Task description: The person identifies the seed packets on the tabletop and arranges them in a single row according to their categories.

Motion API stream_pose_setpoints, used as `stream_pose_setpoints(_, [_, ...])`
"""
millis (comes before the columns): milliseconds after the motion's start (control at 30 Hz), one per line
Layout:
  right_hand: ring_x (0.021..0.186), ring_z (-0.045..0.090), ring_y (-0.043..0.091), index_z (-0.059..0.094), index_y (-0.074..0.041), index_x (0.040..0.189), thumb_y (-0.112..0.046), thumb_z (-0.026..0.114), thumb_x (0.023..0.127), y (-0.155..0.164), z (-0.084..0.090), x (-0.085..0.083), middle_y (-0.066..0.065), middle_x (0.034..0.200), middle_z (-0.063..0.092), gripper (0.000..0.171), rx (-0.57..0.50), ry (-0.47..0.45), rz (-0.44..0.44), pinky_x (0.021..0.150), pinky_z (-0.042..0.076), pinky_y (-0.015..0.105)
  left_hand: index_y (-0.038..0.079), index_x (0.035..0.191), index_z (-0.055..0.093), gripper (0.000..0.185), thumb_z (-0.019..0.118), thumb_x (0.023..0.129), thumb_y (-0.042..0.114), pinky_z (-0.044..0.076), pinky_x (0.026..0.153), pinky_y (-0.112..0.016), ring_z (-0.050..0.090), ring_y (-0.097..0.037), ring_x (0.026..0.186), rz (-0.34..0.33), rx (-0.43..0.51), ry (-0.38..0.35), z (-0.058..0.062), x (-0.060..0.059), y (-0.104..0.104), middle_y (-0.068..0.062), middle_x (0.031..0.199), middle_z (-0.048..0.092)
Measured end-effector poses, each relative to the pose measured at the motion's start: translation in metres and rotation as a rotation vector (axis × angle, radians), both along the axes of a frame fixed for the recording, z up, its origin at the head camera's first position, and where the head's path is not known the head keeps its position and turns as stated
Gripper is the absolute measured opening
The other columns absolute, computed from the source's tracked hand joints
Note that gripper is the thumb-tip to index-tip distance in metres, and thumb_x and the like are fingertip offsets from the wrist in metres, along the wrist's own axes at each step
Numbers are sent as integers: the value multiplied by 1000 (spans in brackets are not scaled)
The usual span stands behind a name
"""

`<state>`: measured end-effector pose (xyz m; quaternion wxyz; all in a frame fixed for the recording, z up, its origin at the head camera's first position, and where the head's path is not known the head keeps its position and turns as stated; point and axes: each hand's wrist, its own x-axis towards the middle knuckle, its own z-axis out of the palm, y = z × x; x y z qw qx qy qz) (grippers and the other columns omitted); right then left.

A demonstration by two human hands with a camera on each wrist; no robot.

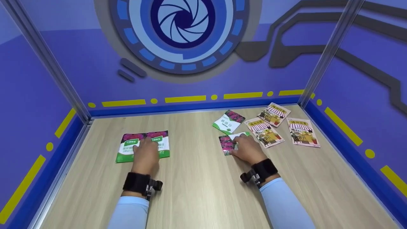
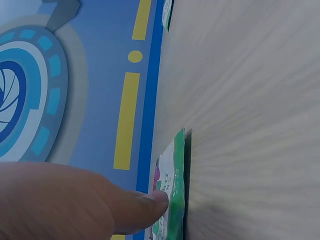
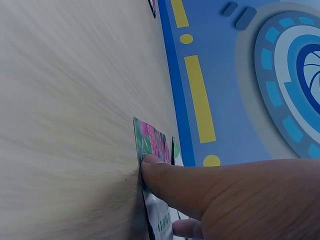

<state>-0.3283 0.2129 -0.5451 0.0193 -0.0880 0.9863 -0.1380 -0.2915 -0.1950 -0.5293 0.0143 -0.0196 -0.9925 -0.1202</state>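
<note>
Two flower seed packets, one on the left (image 1: pixel 126 149) and one on the right (image 1: pixel 164 147), lie side by side on the table's left, green and white with dark pink blooms. My left hand (image 1: pixel 146 154) rests across them where they meet; its thumb lies straight on a packet (image 2: pixel 174 185) in the left wrist view. Right of centre, my right hand (image 1: pixel 249 149) holds another flower seed packet (image 1: pixel 226 143) between thumb and fingers, turned sideways and partly hidden by the hand. In the right wrist view the thumb presses on its flowered end (image 3: pixel 152 140). A similar packet (image 1: pixel 228 122) lies just behind it.
Three pink-bordered packets with striped awnings lie at the right: a front one (image 1: pixel 266 135), a back one (image 1: pixel 276 112) touching it, and one (image 1: pixel 303 133) farther right. Blue printed panels (image 1: pixel 190 86) enclose the wooden table (image 1: pixel 194 178) at the back and both sides.
</note>
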Motion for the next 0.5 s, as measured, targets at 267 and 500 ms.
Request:
stream_pose_setpoints(267, [126, 69, 40, 78, -6, 137, -34, 89, 100, 2, 3, 2, 18, 135, 76, 48, -6, 7, 93, 109, 60, 59, -4, 147, 71, 45, 79, 107, 15, 46, 124, -71, 57, -52, 150, -69, 46, -13, -5, 1, 15, -33, 156, 63])
stream_pose_setpoints(500, [126, 71, 37, 80, -6, 130, -26, 92, 96, -11, 7, 9, 15, 131, 78, 41, -1, 9, 271, 112, 59, 55, -3, 133, 78, 37, 87, 100, 12, 56, 113, -64, 65, -48, 136, -96, 43, 13, -11, -2, 24, -31, 146, 68])
